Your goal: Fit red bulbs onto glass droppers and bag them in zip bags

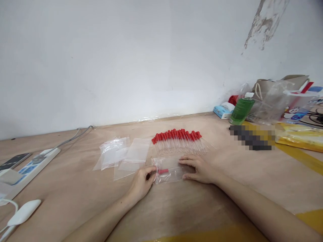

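Note:
A clear plastic zip bag (174,177) lies flat on the table in front of me, its left end crinkled. Inside it is a dropper with a red rubber bulb (163,171), the bulb toward the left; its thin clear tube is hard to make out. My left hand (141,183) pinches the bag's left edge between thumb and fingers. At the other end, my right hand (200,169) rests with thumb and fingers apart, fingertips touching the bag. Just beyond is a row of red-bulbed glass droppers (178,135), tubes pointing toward me.
Flat clear bags (137,151) and a pile of bags (112,153) lie left of the droppers. Farther left are a power strip (47,158) and a phone (15,161). At the right stand a green bottle (241,109), a tissue pack (223,110) and a cup (297,104).

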A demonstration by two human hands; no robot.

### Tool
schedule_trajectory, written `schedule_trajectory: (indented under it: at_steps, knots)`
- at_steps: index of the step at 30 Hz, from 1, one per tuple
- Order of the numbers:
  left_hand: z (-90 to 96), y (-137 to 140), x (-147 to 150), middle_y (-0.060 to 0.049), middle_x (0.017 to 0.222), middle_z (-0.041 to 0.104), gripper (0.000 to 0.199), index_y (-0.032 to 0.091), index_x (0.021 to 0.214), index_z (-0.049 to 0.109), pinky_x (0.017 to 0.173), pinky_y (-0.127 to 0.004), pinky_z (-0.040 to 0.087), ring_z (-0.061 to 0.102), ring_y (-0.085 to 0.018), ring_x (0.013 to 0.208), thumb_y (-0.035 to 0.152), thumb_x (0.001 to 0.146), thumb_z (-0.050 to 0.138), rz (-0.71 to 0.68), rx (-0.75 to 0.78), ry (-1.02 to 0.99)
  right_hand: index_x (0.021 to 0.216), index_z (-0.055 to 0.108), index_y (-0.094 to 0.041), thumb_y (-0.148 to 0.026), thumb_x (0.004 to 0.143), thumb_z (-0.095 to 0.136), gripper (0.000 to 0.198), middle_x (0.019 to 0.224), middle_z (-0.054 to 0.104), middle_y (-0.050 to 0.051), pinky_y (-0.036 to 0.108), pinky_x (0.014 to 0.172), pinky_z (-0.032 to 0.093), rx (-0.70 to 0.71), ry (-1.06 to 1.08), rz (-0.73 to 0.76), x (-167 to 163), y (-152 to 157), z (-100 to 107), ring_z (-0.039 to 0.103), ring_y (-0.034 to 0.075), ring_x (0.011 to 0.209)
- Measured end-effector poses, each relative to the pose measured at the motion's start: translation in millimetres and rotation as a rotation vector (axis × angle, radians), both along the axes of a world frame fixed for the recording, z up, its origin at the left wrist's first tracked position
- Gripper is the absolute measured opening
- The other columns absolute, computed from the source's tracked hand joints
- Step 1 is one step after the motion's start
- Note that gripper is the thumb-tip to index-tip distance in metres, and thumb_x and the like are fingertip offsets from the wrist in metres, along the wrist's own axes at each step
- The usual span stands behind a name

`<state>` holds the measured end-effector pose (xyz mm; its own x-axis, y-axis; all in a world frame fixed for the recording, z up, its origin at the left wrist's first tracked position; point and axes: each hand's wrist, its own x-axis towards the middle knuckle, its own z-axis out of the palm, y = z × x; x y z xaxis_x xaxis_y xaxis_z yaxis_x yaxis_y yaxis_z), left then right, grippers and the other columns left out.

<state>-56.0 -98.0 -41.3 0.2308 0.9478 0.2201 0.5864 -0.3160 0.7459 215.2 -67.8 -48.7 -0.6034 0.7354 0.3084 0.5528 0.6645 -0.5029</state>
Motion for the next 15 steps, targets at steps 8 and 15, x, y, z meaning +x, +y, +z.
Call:
schedule_trajectory:
  at_steps: [8,15]
  knots:
    - [24.6,47,-10,-0.002,0.075,0.064,0.017,0.019,0.081,0.064,0.061,-0.025,0.040,0.056,-0.017,0.065,0.029,0.068,0.058,0.191,0.038,-0.073,0.116,0.055,-0.025,-0.055,0.070,0.057,0.055,0.119,0.052,0.008,0.041,0.093,0.036,-0.024,-0.010,-0.003,-1,-1,1,0.046,0.024,0.110]
    - [34.9,136,7,-0.004,0.071,0.063,0.023,0.016,0.087,0.060,0.067,-0.028,0.043,0.059,-0.020,0.073,0.025,0.067,0.066,0.338,-0.216,0.010,0.116,0.055,-0.025,-0.054,0.071,0.057,0.054,0.119,0.052,0.009,0.042,0.093,0.036,-0.022,-0.016,0.006,0,-2,2,0.046,0.025,0.110]
